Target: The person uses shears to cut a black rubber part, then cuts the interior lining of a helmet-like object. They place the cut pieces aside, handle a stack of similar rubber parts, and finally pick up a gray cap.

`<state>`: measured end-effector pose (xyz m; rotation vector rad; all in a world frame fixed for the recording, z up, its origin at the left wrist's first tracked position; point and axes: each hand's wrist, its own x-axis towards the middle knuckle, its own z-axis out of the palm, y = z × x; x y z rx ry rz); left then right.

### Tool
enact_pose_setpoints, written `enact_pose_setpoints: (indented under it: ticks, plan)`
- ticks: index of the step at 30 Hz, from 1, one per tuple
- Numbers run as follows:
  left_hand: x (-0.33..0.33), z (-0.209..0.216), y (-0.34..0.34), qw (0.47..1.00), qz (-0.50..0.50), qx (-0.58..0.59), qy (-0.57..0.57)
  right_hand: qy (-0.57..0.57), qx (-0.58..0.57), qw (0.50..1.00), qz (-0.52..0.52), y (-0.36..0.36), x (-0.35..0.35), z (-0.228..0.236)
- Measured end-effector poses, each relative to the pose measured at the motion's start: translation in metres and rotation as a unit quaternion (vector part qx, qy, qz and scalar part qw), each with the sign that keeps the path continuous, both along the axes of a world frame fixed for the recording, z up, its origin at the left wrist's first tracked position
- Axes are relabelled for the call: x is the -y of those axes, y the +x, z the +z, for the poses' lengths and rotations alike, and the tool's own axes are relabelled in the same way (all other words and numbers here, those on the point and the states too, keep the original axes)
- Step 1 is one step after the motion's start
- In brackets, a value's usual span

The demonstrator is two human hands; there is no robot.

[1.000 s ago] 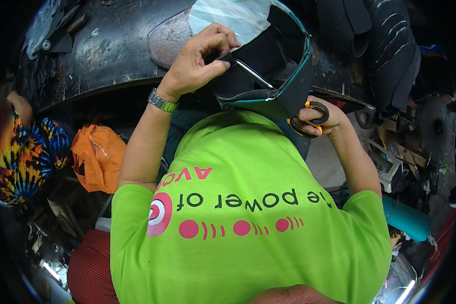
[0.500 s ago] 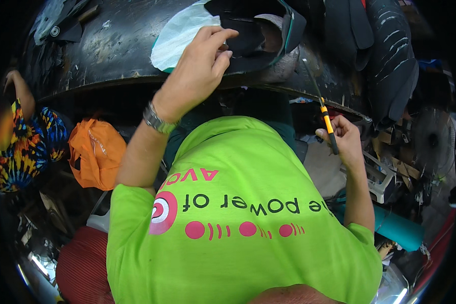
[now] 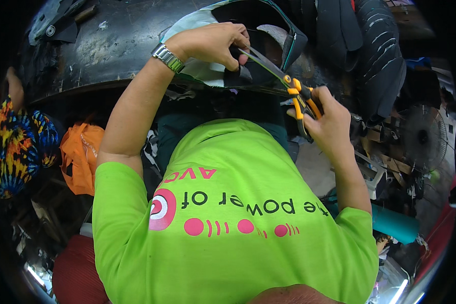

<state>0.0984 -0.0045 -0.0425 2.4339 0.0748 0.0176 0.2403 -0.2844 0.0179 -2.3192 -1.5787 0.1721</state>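
Note:
A black fabric piece (image 3: 261, 76) with teal edging and a pale lining (image 3: 201, 73) lies at the near edge of the dark worktable (image 3: 111, 48). Over its middle, my left hand (image 3: 213, 44) pinches part of the black fabric between thumb and fingers. My right hand (image 3: 332, 119) grips a pair of scissors (image 3: 295, 91) by their orange and black handles. Their long blades point up and left, with the tips beside my left fingertips. Whether the blades are touching the fabric there is hard to make out.
Stacked black cut pieces (image 3: 382, 66) hang over the table's right side. A fan (image 3: 424, 133) and a teal roll (image 3: 396, 224) are lower right. An orange bag (image 3: 81, 158) sits at left, near a person in a multicoloured shirt (image 3: 19, 147).
My right hand has brought the scissors up and left from beside the table edge to my left fingers. The left hand has shifted slightly right and closed on the black fabric.

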Motion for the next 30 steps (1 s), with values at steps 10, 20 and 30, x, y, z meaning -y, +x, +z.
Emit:
enact_pose_setpoints:
  ticks: [10,20,30]
  plan:
    - [0.028,-0.016,-0.004,0.983,0.166,0.076,0.031,-0.142,0.118,0.980,-0.077,0.014,-0.032,0.032]
    - [0.063,-0.024,-0.002,0.966,0.214,0.142,0.034,-0.179,0.187,0.966,-0.028,0.020,-0.052,0.055]
    - [0.057,-0.033,0.000,0.944,0.243,0.189,-0.119,-0.260,0.302,0.915,0.070,0.031,-0.055,0.092]
